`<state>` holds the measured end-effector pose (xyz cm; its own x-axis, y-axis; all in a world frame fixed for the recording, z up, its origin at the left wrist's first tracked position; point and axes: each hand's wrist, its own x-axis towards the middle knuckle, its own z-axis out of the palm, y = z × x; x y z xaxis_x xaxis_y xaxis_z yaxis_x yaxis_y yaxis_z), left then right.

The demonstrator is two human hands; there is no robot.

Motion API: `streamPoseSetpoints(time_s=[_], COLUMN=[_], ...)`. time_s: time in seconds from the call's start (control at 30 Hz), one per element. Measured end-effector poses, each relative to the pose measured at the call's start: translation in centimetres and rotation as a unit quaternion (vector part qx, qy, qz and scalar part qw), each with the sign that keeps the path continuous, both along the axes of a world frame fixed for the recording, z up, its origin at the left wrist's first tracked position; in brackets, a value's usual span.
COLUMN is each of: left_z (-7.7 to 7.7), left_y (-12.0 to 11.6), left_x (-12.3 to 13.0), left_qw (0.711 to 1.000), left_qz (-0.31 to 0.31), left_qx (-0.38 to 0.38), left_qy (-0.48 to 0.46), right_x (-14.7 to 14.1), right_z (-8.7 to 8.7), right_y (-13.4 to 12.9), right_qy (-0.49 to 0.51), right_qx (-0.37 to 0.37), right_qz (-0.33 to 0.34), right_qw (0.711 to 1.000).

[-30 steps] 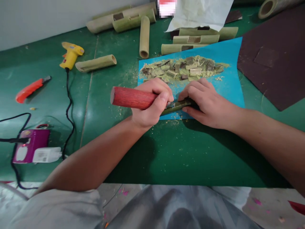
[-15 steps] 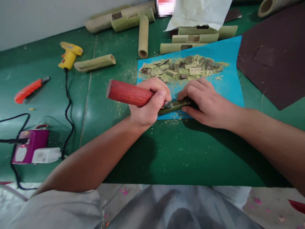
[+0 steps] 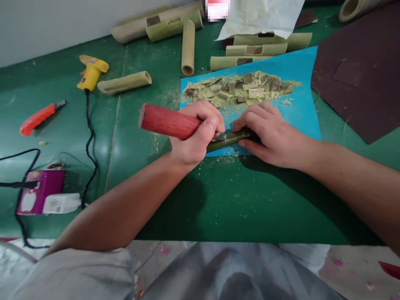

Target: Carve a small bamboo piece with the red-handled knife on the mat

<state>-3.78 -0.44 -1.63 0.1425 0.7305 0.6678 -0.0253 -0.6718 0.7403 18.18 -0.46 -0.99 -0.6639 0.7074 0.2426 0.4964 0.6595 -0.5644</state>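
My left hand is closed around the thick red wooden handle of a carving tool. Its short metal blade juts out past my fingers and meets a slim dark green bamboo piece. Gripping the right part of that bamboo is my right hand, with the fingers over the far side and the thumb at the near side. The bamboo's right end is hidden under this hand, its left end partly behind my left hand. Below them lies a blue sheet, bearing a heap of bamboo chips and shavings.
A yellow glue gun, an orange utility knife and a purple power box with cables lie left. Cut bamboo tubes stand along the back, near white paper. A dark brown sheet covers the right side.
My hands stay in nearly the same place. The bamboo piece looks slightly turned between them, its cut-out facing less towards me.
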Motion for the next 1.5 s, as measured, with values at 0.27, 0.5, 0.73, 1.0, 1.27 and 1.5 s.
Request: streamPoseSetpoints(time_s=[0.27, 0.5, 0.73, 1.0, 1.27, 1.5], left_z=[-0.2, -0.4, -0.6, -0.3, -0.3, -0.1], left_y=[0.5, 1.0, 0.9, 0.9, 0.7, 0.3], left_x=[0.2, 0.6, 0.3, 0.4, 0.5, 0.5], left_qw=[0.998, 0.996, 0.995, 0.99, 0.98, 0.981], left_qz=[0.003, 0.005, -0.016, 0.001, -0.008, -0.006], left_qx=[-0.061, -0.057, -0.061, -0.116, -0.165, -0.164], left_qy=[-0.024, -0.073, -0.078, -0.077, -0.112, -0.106], right_x=[0.0, 0.0, 0.1, 0.0, 0.0, 0.0], right_z=[0.2, 0.1, 0.1, 0.1, 0.0, -0.1], right_y=[-0.1, 0.0, 0.0, 0.0, 0.1, 0.0], right_qy=[-0.013, -0.016, -0.011, -0.014, -0.015, -0.017], right_qx=[-0.006, 0.001, 0.004, 0.004, 0.002, 0.004], right_qz=[-0.006, -0.006, 0.0, -0.007, -0.004, -0.007], right_qw=[1.0, 1.0, 1.0, 1.0, 1.0, 1.0])
